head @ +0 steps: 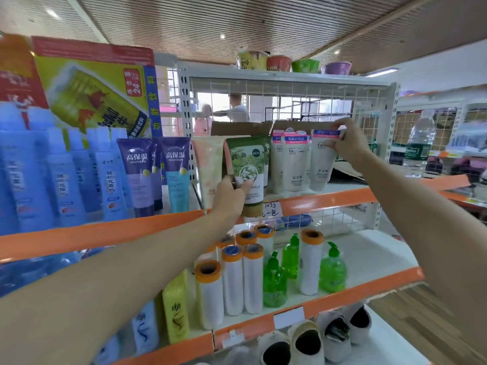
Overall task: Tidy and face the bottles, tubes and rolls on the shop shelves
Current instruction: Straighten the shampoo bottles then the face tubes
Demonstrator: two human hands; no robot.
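Two hands are on the upper shelf (329, 200) at once: my left hand (232, 197) has thumb and fingers curled round the green tube (247, 169), lifted slightly at the shelf edge, while my right hand (347, 143) pinches the pink crimped top of the outermost white facial tube (322, 159). I judge facing about half done: purple tubes (147, 172) stand forward, but the rolls (232, 280) and green bottles (332, 270) below look scattered. Blue bottles (60, 175) at left are too blurred to judge.

Instant noodle bowls (292, 65) atop shelf unit; yellow drink poster (97, 93) left; water bottle (419, 143) right.
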